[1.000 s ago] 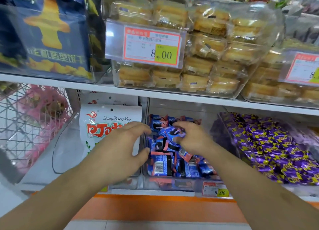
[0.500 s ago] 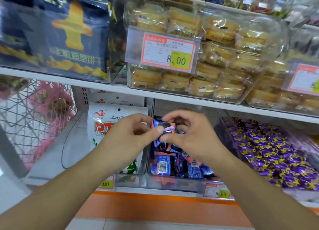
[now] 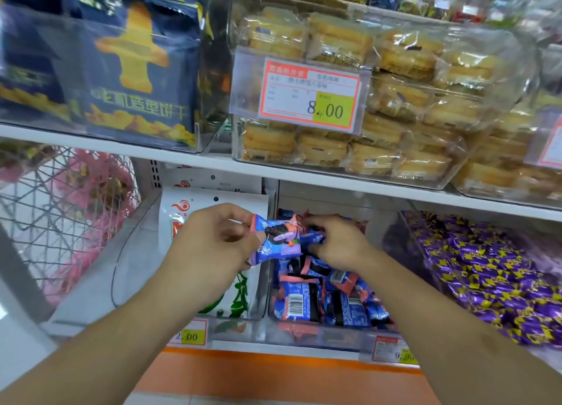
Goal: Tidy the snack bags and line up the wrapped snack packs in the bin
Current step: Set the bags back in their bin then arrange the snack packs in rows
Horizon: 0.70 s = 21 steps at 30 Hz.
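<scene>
A blue wrapped snack pack (image 3: 275,239) is being pinched in the left hand (image 3: 213,246) above the clear bin (image 3: 319,328), another is being gripped by the right hand (image 3: 340,243) among the jumbled packs (image 3: 322,298), probably needing laying in rows next.

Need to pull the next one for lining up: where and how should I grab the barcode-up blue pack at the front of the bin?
Probably pinch the barcode-up blue pack across its long sides, coming from above through the bin's open top. It lies flat at the front, barcode face exposed, with neighbours crowding its right side.
</scene>
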Each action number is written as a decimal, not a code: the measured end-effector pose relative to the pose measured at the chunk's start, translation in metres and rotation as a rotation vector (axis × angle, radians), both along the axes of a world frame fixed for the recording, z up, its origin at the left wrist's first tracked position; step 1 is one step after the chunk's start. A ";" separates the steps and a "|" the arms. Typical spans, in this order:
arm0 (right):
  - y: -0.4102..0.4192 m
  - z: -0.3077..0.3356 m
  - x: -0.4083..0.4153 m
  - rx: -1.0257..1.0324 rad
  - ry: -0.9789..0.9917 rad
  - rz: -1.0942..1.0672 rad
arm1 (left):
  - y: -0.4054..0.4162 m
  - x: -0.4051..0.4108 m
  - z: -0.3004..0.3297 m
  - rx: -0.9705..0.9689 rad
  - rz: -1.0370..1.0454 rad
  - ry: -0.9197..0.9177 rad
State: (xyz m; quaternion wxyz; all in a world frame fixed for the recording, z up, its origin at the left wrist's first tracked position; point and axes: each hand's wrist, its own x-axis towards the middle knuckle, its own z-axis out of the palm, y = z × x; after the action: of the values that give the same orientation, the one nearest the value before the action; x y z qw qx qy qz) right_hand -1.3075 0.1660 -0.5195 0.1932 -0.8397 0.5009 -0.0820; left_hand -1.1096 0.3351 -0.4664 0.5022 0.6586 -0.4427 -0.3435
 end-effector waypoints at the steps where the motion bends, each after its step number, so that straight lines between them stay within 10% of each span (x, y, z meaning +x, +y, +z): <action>1: -0.004 -0.005 0.002 -0.020 0.015 0.000 | -0.001 0.000 -0.001 0.006 0.002 -0.004; 12: 0.011 0.010 -0.017 -0.115 -0.300 -0.218 | 0.003 -0.003 0.000 -0.023 0.044 0.038; 21: 0.079 0.062 -0.037 0.468 -0.914 -0.323 | 0.016 -0.012 0.014 -0.003 0.088 0.039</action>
State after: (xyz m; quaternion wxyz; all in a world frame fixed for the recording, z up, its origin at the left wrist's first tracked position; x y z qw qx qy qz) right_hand -1.3441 0.2449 -0.4575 0.5582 -0.5652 0.4935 -0.3540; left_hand -1.1220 0.3511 -0.4522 0.5263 0.6700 -0.4039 -0.3331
